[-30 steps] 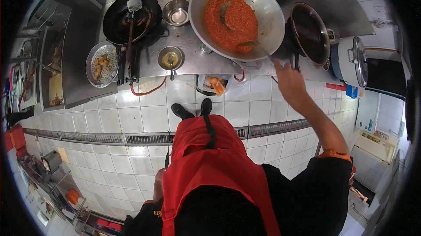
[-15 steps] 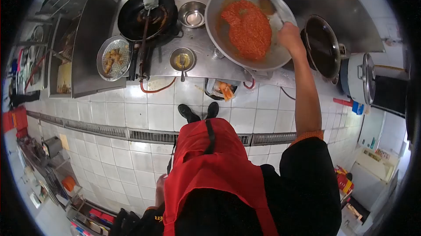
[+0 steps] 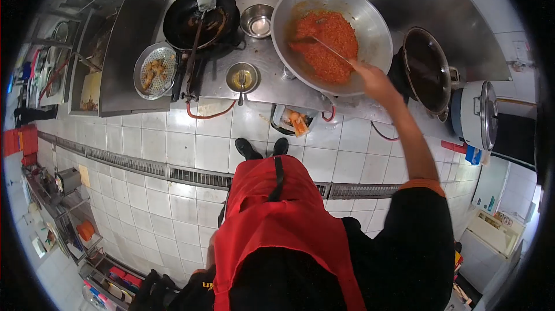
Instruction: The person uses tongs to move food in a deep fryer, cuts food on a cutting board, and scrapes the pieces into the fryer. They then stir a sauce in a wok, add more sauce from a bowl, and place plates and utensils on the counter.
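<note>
Chili-red paste (image 3: pixel 336 29) sits in the big silver wok (image 3: pixel 374 28) on the stainless bench (image 3: pixel 265 54). A long-handled wok spatula (image 3: pixel 335 52) leans across it, head down at the paste's left side. Right grip (image 3: pixel 370 77) is closed round the handle's end, just over the wok's near rim. Left grip (image 3: pixel 210 253) is mostly behind the red apron (image 3: pixel 277 213), can't tell what it's doing.

Risks as I see them:
- Fast sweep toward the near rim: paste could slop onto bench or apron.
- One-handed push on the wok wall, nobody steadying it: wok could rock.
- Missed patches at the bottom could catch, if there's heat under it. Can't see a flame.
- Forearm runs close to the pan of dark liquid (image 3: pixel 408 51) on the right; a wide elbow could knock it.
- Spoon handle pokes past the small bowl of yellow liquid (image 3: pixel 229 82) toward the front edge, easy to snag.

Rest of the bench: black wok (image 3: pixel 176 13) left, perforated strainer (image 3: pixel 165 55) with fried bits beside it, steel bowl (image 3: pixel 250 25) between the woks. Hose (image 3: pixel 208 117) loops below the front edge, scrap bin (image 3: pixel 276 117) underneath. White tile floor (image 3: pixel 214 149), drain grating (image 3: pixel 196 176) across it.
</note>
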Demonstrator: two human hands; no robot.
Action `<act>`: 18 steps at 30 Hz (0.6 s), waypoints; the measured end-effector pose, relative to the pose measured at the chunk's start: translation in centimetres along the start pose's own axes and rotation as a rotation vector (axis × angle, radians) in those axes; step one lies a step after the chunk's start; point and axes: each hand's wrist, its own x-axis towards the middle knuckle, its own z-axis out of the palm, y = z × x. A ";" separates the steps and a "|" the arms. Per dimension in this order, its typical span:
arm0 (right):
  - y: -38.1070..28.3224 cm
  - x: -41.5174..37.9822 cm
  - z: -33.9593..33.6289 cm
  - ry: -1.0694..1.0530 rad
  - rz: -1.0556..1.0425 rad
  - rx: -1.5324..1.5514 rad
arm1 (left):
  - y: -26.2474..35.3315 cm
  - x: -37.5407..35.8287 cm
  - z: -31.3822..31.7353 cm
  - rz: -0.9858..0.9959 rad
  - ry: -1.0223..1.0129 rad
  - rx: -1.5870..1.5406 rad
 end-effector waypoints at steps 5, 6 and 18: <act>1.4 -5.3 -6.1 -0.171 0.136 -0.429 | 1.5 -1.9 -0.2 0.013 0.047 -0.002; 0.8 -6.2 -6.7 -0.150 0.227 -0.505 | 2.0 -2.1 -0.4 0.012 0.059 -0.009; -12.0 -6.6 2.2 -0.049 0.574 -0.413 | 9.1 -1.2 -8.4 -0.039 0.126 -0.155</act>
